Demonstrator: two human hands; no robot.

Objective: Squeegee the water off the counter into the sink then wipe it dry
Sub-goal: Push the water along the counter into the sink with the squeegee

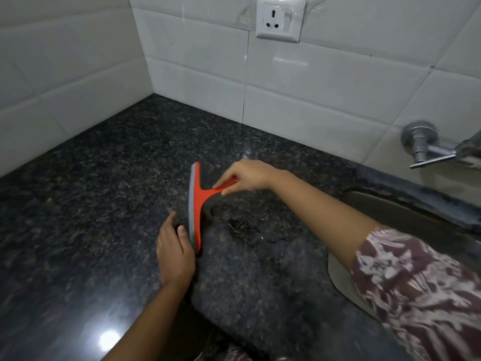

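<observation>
Head view of a dark speckled granite counter [91, 204], described from its near edge to the back wall. At 7 o'clock a bright glare [109, 340] reflects off the polished stone. The left hand [175, 252] reaches in from 6 o'clock and lies released on the counter with its fingers fairly straight. Its thumb [182, 230] sits just beside the near end of the blade, though motion blur makes it unclear whether the two touch. The red squeegee [197, 201] stands at the centre of the frame with its grey rubber blade [191, 204] edge-down on the stone. The blade runs from 6 to 12 o'clock, and the handle [225, 187] points toward 3 o'clock. A shallow puddle [244, 227] lies just beside the blade at its 4 o'clock, on the sink side. The right hand [244, 178] enters from 4 o'clock in a maroon-and-white patterned sleeve [416, 282] and grasps the handle in a pinch between thumb and fingers. The steel sink [406, 217] is sunk into the counter at 3 o'clock, partly hidden by the right forearm. Above it a chrome wall tap [426, 152] projects from the white tiled wall [312, 95]. A white power socket [279, 19] is mounted high on the tiles at 12 o'clock.
</observation>
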